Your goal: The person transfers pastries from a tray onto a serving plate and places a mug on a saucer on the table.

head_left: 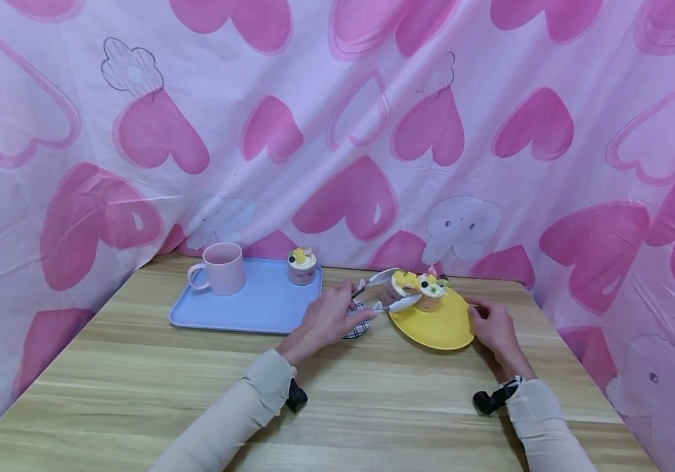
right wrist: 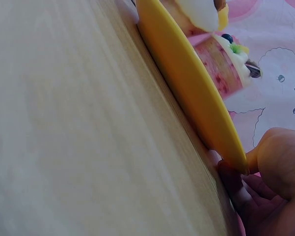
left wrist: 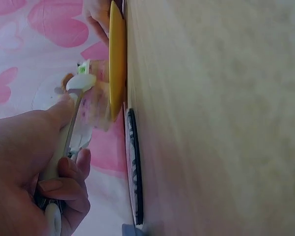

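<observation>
My left hand [head_left: 328,321] holds a pair of tongs [left wrist: 71,120] with white tips. In the head view the tong tips reach either side of a dessert cup [head_left: 403,282] with yellow fruit on top, at the left part of the yellow plate [head_left: 434,331]. Whether the tips press on that cup cannot be told. A second dessert cup [right wrist: 221,66], topped with cream and berries, stands on the plate to its right. My right hand [head_left: 493,328] pinches the plate's right rim between thumb and fingers.
On the left lies a blue tray [head_left: 254,311] bearing a pink mug [head_left: 225,270] and another dessert cup [head_left: 302,269] at its far right corner. A round plaid coaster [head_left: 359,328] sits partly hidden beneath my left hand. A heart-patterned curtain [head_left: 343,196] hangs behind the wooden table [head_left: 384,419].
</observation>
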Motion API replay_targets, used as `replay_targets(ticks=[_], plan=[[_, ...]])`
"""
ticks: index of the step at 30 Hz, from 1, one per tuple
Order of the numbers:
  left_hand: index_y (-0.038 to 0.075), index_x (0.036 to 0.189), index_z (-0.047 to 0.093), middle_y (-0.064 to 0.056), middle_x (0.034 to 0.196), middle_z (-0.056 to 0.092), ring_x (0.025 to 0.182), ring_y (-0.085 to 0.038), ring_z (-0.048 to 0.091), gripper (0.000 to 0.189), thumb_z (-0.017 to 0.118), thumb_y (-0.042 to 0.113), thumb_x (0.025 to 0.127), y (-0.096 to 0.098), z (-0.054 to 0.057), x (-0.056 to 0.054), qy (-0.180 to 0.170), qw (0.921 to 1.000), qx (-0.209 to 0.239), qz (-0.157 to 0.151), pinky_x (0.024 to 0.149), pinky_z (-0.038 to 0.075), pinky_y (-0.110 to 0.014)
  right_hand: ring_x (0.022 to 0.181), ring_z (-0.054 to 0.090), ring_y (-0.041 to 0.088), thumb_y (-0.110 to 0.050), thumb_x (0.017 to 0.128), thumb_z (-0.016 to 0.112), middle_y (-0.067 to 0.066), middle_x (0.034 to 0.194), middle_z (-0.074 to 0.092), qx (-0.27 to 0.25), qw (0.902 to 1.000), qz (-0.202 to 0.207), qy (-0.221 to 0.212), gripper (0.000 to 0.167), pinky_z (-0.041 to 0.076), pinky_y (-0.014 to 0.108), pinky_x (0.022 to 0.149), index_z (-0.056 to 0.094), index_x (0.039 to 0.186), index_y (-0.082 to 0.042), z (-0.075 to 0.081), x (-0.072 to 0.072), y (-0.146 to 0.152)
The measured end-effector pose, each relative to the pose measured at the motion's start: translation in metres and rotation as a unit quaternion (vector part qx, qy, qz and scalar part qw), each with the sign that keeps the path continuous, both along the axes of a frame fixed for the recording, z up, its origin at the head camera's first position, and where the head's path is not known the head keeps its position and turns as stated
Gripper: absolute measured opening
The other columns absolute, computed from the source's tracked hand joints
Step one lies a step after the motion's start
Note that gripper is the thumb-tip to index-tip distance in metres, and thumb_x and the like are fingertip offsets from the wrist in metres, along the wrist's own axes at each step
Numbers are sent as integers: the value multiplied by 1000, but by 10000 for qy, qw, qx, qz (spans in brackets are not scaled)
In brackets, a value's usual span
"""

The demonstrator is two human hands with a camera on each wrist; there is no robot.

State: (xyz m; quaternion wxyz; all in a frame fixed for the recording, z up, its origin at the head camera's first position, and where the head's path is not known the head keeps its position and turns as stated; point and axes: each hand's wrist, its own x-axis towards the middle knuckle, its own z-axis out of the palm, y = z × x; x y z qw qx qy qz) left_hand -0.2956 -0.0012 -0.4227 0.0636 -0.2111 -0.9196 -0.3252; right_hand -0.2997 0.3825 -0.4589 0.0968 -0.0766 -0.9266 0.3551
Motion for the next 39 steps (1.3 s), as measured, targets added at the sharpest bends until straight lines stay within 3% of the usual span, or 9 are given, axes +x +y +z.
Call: replay_targets(ticks=[5,13,18,24,32,39], plan=[[9,126,60,1,89,65,72,-13,60,61,81,58,94,-6,4,-1,-159,9997,-76,-187,59,50,-30,117,60,32,-20,112,50,24,137,67,-13,10000,-8,-36,43,47,33,90,63,150,-6,1,-1,0],[12,123,64,1,89,66,74,-13,60,57,85,55,91,-30,22,-1,-477,9967,-166,-633,62,51,-30,119,59,34,-20,113,48,24,139,65,-44,9998,-30,-174,44,49,37,94,60,153,-5,2,-2,0],[18,120,64,0,88,68,70,-12,59,48,83,53,94,-41,26,-3,-672,9949,-207,-728,59,50,-30,119,60,33,-20,113,48,24,142,65,-52,9998,-95,-161,44,49,36,94,60,153,-6,0,-1,1],[17,119,65,2,86,66,71,-12,58,48,82,54,94,-36,22,-4,-363,9960,-389,-721,60,49,-29,122,59,35,-20,113,48,25,144,64,-78,9997,-112,-192,44,49,41,97,60,153,-5,-1,1,2],[15,121,65,3,82,62,69,-13,56,54,83,57,92,-20,13,-5,-41,9984,-404,-389,57,45,-28,119,58,34,-20,114,47,24,140,63,-92,9996,-173,-219,44,49,41,94,59,154,-6,-1,0,-1],[16,122,64,3,78,60,67,-13,55,53,80,58,95,-6,3,-7,30,9988,-375,-303,55,44,-30,119,56,36,-18,113,48,25,138,63,-63,9999,-77,-117,44,48,45,98,59,153,-5,0,-1,-1]])
